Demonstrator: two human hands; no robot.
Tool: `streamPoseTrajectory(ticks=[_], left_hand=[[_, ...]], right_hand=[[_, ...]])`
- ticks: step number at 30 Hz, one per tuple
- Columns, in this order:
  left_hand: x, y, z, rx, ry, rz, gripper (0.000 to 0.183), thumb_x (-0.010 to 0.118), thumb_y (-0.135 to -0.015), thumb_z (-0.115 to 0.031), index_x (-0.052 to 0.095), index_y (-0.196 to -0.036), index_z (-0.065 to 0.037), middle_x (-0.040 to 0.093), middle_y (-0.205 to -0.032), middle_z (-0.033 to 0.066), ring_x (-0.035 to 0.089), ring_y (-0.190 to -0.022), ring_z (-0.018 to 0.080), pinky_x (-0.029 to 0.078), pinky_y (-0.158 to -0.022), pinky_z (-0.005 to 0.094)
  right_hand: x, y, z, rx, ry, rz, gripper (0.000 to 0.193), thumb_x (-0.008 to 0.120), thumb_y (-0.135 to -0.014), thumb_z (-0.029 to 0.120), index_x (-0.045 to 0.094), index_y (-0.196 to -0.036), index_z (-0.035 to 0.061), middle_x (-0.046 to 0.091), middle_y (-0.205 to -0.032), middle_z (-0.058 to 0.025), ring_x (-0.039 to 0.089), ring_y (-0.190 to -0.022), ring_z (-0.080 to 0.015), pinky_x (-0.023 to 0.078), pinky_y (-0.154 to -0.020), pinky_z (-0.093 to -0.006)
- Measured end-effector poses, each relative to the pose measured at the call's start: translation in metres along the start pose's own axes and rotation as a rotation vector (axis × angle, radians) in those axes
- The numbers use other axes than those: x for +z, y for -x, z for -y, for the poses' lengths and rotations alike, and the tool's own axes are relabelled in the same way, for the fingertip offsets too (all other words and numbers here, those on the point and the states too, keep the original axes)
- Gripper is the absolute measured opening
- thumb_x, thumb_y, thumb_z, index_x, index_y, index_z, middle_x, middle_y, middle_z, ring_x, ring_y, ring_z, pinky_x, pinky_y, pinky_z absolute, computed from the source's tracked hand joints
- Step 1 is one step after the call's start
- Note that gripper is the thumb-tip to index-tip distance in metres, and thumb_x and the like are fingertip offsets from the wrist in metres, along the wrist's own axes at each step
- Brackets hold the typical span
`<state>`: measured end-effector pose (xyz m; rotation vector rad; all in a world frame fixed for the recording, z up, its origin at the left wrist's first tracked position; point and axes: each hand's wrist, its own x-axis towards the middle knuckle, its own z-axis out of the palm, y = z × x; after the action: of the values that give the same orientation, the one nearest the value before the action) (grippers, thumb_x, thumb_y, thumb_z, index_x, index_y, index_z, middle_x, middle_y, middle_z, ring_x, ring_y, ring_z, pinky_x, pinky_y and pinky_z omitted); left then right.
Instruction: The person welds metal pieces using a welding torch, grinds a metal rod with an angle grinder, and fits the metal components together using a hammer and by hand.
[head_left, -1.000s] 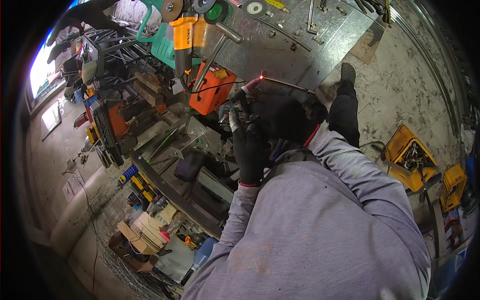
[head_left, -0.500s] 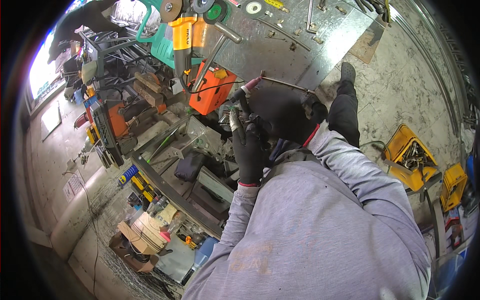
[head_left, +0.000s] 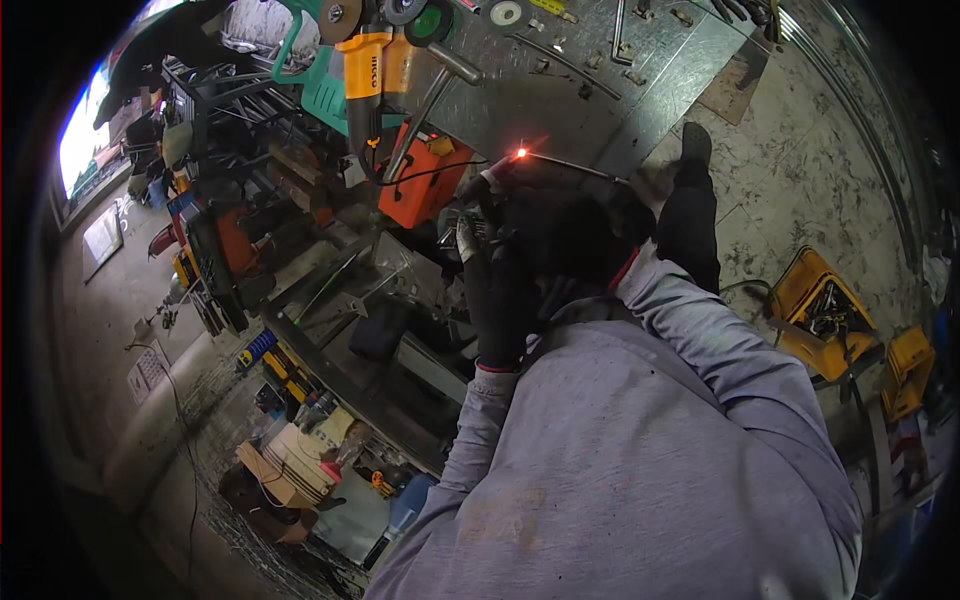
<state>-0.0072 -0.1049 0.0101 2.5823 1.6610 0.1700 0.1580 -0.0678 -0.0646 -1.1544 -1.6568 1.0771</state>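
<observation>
My left hand (head_left: 495,305), in a black glove with a silver-wrapped finger, is closed around a welding torch (head_left: 494,180). The torch's pinkish nozzle points up and right, and a bright orange-red arc (head_left: 521,153) glows at its tip. That glow touches the left end of a thin metal rod (head_left: 575,167) lying at the steel table's near edge. My right hand (head_left: 632,215), also black-gloved, is at the rod's right end and seems closed on it; its fingers are dim. A dark rounded shape (head_left: 565,230), perhaps a welding mask, hides the space between my hands.
On the steel table (head_left: 560,110) lie a hammer (head_left: 440,105), a yellow angle grinder (head_left: 365,75), grinding discs and small metal pieces. An orange box (head_left: 425,180) stands left of the torch. Yellow bins (head_left: 815,320) sit at right; a cluttered metal frame (head_left: 350,385) stands at left.
A glowing arc has appeared at the torch tip, against the rod's left end. The whole picture has darkened around it. Both hands stay almost in place.
</observation>
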Motion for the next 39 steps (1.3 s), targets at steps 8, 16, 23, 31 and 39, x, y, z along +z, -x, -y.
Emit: streamPoseTrajectory(ticks=[8, 16, 23, 31, 39], left_hand=[[-0.001, 0.000, -0.009, -0.616, 0.750, 0.048, 0.064, 0.054, -0.112, -0.013, 0.030, -0.169, 0.000, 0.066, -0.118, 0.0059, 0.064, -0.094, 0.0128, 0.054, -0.081, 0.0289], [-0.023, -0.017, -0.025, -0.910, 1.194, 0.107, 0.067, 0.055, -0.111, -0.010, 0.027, -0.172, -0.005, 0.065, -0.118, 0.0028, 0.062, -0.097, 0.0096, 0.053, -0.081, 0.0268], [-0.021, -0.018, -0.029, -0.883, 1.170, 0.001, 0.057, 0.056, -0.110, -0.012, 0.040, -0.164, -0.003, 0.068, -0.095, 0.0028, 0.060, -0.072, 0.0083, 0.049, -0.061, 0.0264], [-0.026, -0.005, -0.020, -0.875, 0.958, 0.062, 0.065, 0.054, -0.111, -0.011, 0.029, -0.171, -0.001, 0.065, -0.121, 0.0053, 0.063, -0.098, 0.0121, 0.054, -0.084, 0.0288], [-0.011, -0.010, -0.020, -0.415, 0.443, 0.004, 0.062, 0.055, -0.111, -0.012, 0.033, -0.169, -0.002, 0.064, -0.118, 0.0049, 0.061, -0.094, 0.0100, 0.053, -0.077, 0.0275]], right_hand=[[-0.002, -0.007, 0.001, -0.253, 0.054, -0.251, 0.016, 0.075, -0.091, 0.023, 0.073, -0.101, 0.0101, 0.075, -0.095, -0.0101, 0.075, -0.091, -0.0317, 0.060, -0.080, -0.0457], [-0.004, -0.003, 0.006, -0.170, 0.097, -0.221, 0.020, 0.076, -0.090, 0.024, 0.073, -0.105, 0.0105, 0.072, -0.098, -0.0082, 0.075, -0.088, -0.0304, 0.059, -0.072, -0.0439], [-0.005, -0.001, 0.010, -0.110, 0.104, -0.157, 0.021, 0.075, -0.087, 0.019, 0.073, -0.105, 0.0097, 0.072, -0.103, -0.0105, 0.074, -0.093, -0.0319, 0.059, -0.075, -0.0451], [0.007, -0.006, 0.014, -0.150, 0.004, -0.161, 0.022, 0.074, -0.093, 0.023, 0.073, -0.110, 0.0091, 0.075, -0.111, -0.0111, 0.076, -0.096, -0.0321, 0.061, -0.079, -0.0449], [-0.007, -0.007, 0.003, -0.191, 0.064, -0.205, 0.017, 0.075, -0.093, 0.025, 0.072, -0.102, 0.0107, 0.075, -0.102, -0.0094, 0.075, -0.096, -0.0302, 0.060, -0.079, -0.0443]])
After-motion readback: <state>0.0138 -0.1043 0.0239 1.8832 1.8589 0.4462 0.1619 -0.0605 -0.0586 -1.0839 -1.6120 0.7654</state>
